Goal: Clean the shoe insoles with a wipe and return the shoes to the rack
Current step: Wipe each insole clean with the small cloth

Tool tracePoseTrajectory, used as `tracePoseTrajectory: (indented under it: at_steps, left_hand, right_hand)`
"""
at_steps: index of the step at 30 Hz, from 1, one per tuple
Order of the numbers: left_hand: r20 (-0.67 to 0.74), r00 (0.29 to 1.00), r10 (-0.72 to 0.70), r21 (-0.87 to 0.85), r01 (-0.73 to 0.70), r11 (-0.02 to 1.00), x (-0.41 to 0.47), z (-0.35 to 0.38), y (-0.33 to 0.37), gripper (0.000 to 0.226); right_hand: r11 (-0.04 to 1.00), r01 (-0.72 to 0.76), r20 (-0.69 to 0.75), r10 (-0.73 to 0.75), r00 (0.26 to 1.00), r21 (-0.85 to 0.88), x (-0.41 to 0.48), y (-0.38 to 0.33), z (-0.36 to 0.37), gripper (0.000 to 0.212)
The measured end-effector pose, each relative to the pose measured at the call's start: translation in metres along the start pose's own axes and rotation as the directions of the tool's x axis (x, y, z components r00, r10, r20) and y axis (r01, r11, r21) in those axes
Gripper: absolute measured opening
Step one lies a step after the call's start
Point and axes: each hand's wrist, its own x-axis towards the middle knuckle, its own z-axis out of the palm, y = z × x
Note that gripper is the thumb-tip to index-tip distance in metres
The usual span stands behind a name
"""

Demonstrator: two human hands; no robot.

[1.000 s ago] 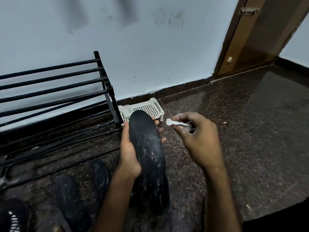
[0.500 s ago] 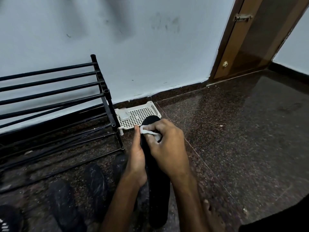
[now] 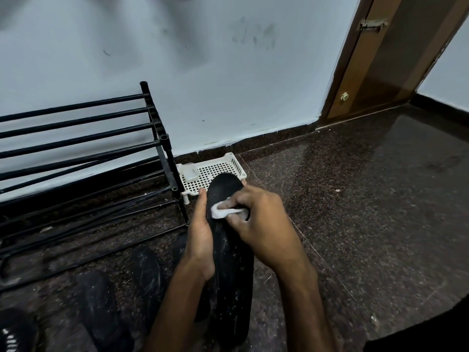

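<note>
A long black insole [image 3: 232,270], speckled with pale dust, stands tilted in front of me. My left hand [image 3: 200,240] grips its left edge, thumb along the side and fingers behind it. My right hand [image 3: 264,224] pinches a small white wipe [image 3: 220,212] and presses it on the insole's upper part. Two more dark insoles [image 3: 149,278] [image 3: 101,308] lie on the floor to the left. The black shoe rack [image 3: 83,138] stands against the wall at the left, its bars bare. A black shoe with white marks [image 3: 12,334] shows at the bottom left corner.
A white perforated plastic tray [image 3: 218,168] holding a small clear box [image 3: 190,174] sits on the floor beside the rack's right post. Dark speckled granite floor [image 3: 355,212] spreads to the right. A wooden door [image 3: 385,54] stands at the far right.
My right hand came in from the right with the wipe, landed on the insole's top end, and has now slid a little down it. The camera view shifted slightly.
</note>
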Motion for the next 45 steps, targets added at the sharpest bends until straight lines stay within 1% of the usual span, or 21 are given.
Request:
tracePoseTrajectory:
  at_steps: [1, 4, 6, 7, 9, 10, 11, 12, 14, 16, 17, 18, 21, 23, 27, 28, 32, 37, 39, 43, 45]
  left_hand:
    - [0.013, 1.000, -0.005, 0.020, 0.004, 1.000, 0.000, 0.001, 0.001, 0.070]
    - [0.037, 0.999, -0.037, 0.082, 0.034, 0.996, -0.002, 0.007, -0.004, 0.067]
    - [0.077, 0.996, -0.055, 0.075, 0.049, 0.996, -0.003, 0.010, -0.007, 0.068]
    - [0.090, 0.995, -0.049, 0.052, 0.045, 0.998, -0.002, 0.009, -0.008, 0.067]
    - [0.080, 0.997, -0.014, 0.022, 0.012, 1.000, -0.002, 0.007, -0.005, 0.063]
    - [0.069, 0.998, -0.001, 0.022, 0.000, 1.000, -0.002, 0.006, -0.002, 0.063]
    - [0.067, 0.998, -0.009, 0.023, 0.007, 1.000, -0.002, 0.004, -0.001, 0.064]
    - [0.069, 0.997, -0.026, 0.032, 0.023, 0.999, -0.002, 0.004, 0.000, 0.066]
    - [0.070, 0.996, -0.061, 0.061, 0.056, 0.997, -0.002, 0.006, -0.002, 0.067]
    - [0.063, 0.994, -0.086, 0.084, 0.081, 0.993, -0.001, 0.008, -0.007, 0.066]
    - [0.067, 0.994, -0.089, 0.079, 0.084, 0.993, -0.002, 0.009, -0.010, 0.066]
    - [0.073, 0.993, -0.088, 0.068, 0.083, 0.994, -0.002, 0.009, -0.011, 0.066]
    - [0.085, 0.995, -0.050, 0.006, 0.050, 0.999, -0.001, 0.003, -0.007, 0.066]
    - [0.054, 0.998, -0.043, 0.015, 0.043, 0.999, 0.002, -0.002, -0.002, 0.072]
    - [0.005, 0.999, -0.040, 0.070, 0.040, 0.997, 0.005, -0.006, -0.003, 0.088]
    - [0.000, 0.999, -0.052, 0.075, 0.052, 0.996, 0.005, -0.005, -0.004, 0.090]
    - [0.000, 0.996, -0.095, 0.115, 0.094, 0.989, 0.008, -0.009, -0.004, 0.098]
    - [0.056, 0.990, -0.132, 0.175, 0.120, 0.977, 0.005, -0.014, -0.006, 0.096]
    - [0.069, 0.987, -0.148, 0.165, 0.135, 0.977, 0.002, -0.010, -0.011, 0.094]
    - [0.068, 0.991, -0.117, 0.171, 0.104, 0.980, 0.005, -0.012, -0.019, 0.092]
    - [0.052, 0.997, -0.064, 0.186, 0.053, 0.981, 0.008, -0.013, -0.020, 0.093]
  right_hand:
    - [0.999, -0.040, -0.037, 0.039, 0.999, -0.028, -0.001, 0.004, -0.003, 0.021]
    - [0.985, -0.150, -0.250, 0.124, 0.960, -0.088, 0.003, 0.004, -0.008, 0.020]
    - [0.990, -0.113, -0.310, 0.083, 0.947, -0.083, 0.007, -0.004, -0.007, 0.021]
    - [0.996, -0.063, -0.274, 0.042, 0.961, -0.069, 0.009, -0.008, -0.006, 0.020]
    - [1.000, 0.011, -0.110, -0.013, 0.994, -0.017, 0.006, -0.009, -0.005, 0.020]
    - [1.000, 0.009, -0.038, -0.009, 0.999, 0.000, 0.004, -0.007, -0.006, 0.020]
    - [1.000, -0.016, -0.012, 0.016, 1.000, 0.001, 0.001, -0.003, -0.008, 0.020]
    - [0.998, -0.056, -0.038, 0.056, 0.998, -0.011, -0.001, 0.002, -0.010, 0.020]
    - [0.989, -0.141, -0.175, 0.131, 0.976, -0.047, -0.001, 0.008, -0.013, 0.019]
    - [0.984, -0.164, -0.306, 0.134, 0.943, -0.074, 0.004, 0.005, -0.013, 0.019]
    - [0.988, -0.137, -0.333, 0.107, 0.937, -0.069, 0.007, 0.001, -0.011, 0.019]
    - [0.994, -0.093, -0.314, 0.072, 0.947, -0.054, 0.008, -0.003, -0.010, 0.019]
    - [1.000, 0.027, -0.073, -0.027, 0.997, -0.011, 0.003, -0.005, -0.005, 0.021]
    - [1.000, -0.021, -0.024, 0.021, 0.999, -0.016, -0.004, 0.005, -0.006, 0.021]
    - [0.979, -0.201, -0.176, 0.193, 0.965, -0.029, -0.006, 0.024, -0.011, 0.015]
    - [0.974, -0.226, -0.189, 0.218, 0.957, -0.017, -0.005, 0.027, -0.011, 0.014]
    - [0.938, -0.308, -0.156, 0.332, 0.931, 0.158, -0.006, 0.028, -0.007, 0.011]
    - [0.911, -0.316, -0.258, 0.383, 0.887, 0.265, 0.002, 0.028, 0.001, 0.011]
    - [0.908, -0.321, -0.311, 0.397, 0.864, 0.268, 0.008, 0.031, 0.002, 0.012]
    - [0.945, -0.294, -0.382, 0.327, 0.865, 0.143, 0.006, 0.036, -0.003, 0.014]
    - [0.956, -0.277, -0.369, 0.293, 0.882, 0.098, 0.001, 0.036, -0.004, 0.015]
